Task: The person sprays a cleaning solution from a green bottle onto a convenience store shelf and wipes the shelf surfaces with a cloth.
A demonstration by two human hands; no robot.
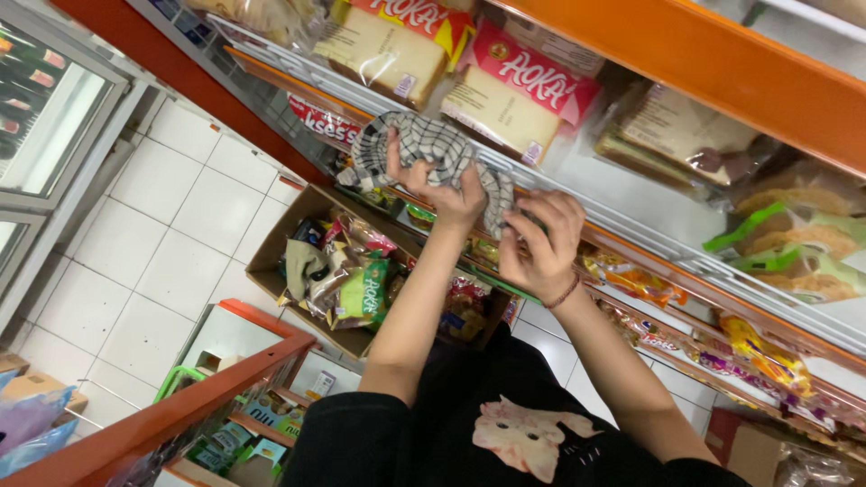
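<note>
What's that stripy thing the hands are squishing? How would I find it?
Find the orange shelf stacked with wrapped bread loaves. At its front edge, the left hand and right hand grip a crumpled cloth. It is the only soft, black-and-white checked thing there; everything around it is shiny plastic packaging.

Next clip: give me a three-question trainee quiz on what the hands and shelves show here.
1. True or false: both hands grip the checked cloth.
2. What sits on the floor below the shelves? A) bucket B) cardboard box of snack packets C) stool
3. What lies on the shelf above the cloth?

Key:
1. True: left hand and right hand both hold it.
2. B, the box.
3. Packaged bread loaves.
</note>
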